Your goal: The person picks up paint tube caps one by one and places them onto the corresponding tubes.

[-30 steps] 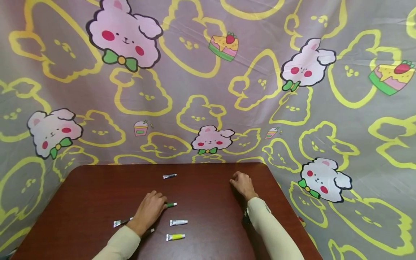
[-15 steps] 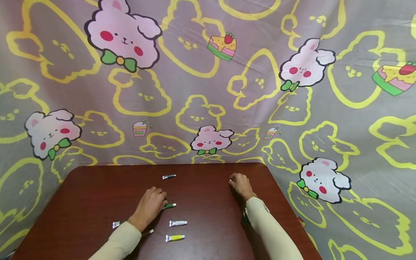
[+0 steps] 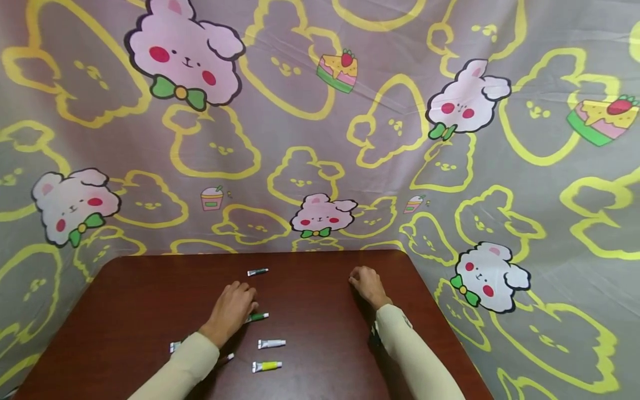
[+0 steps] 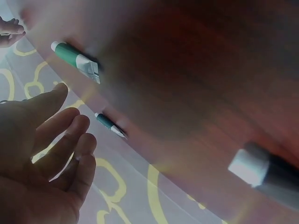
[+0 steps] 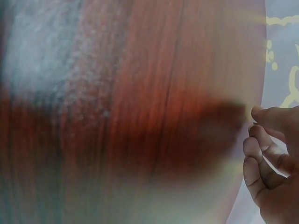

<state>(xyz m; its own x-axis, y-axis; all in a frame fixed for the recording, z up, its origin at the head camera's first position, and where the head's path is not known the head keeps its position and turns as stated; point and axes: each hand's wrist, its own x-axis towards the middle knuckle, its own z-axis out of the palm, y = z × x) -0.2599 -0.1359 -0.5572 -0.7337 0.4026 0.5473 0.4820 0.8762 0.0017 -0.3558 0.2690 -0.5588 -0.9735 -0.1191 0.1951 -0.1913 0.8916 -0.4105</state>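
My left hand (image 3: 231,311) hovers over the left-centre of the table, its fingers loosely bent and holding nothing. Just past its fingertips in the head view lies a green paint tube (image 3: 258,317); the left wrist view shows the same green tube (image 4: 67,53) apart from the hand. A dark paint tube (image 3: 258,272) lies farther back. Toward the right rear, my right hand (image 3: 369,286) is low over the table. Its thumb and fingers (image 5: 254,163) are loosely curled, with nothing visible between them in the right wrist view.
A silvery-white tube (image 3: 271,344) and a yellow tube (image 3: 267,366) lie near the front. Two more tubes are partly hidden by the left arm: a dark one (image 3: 227,359) and one with a silvery end (image 3: 174,346). Patterned cloth (image 3: 310,111) hangs around the brown table (image 3: 320,300).
My left hand has shifted slightly up and back from the green tube, uncovering more of it. The right hand has barely moved; the head view has drifted a little.
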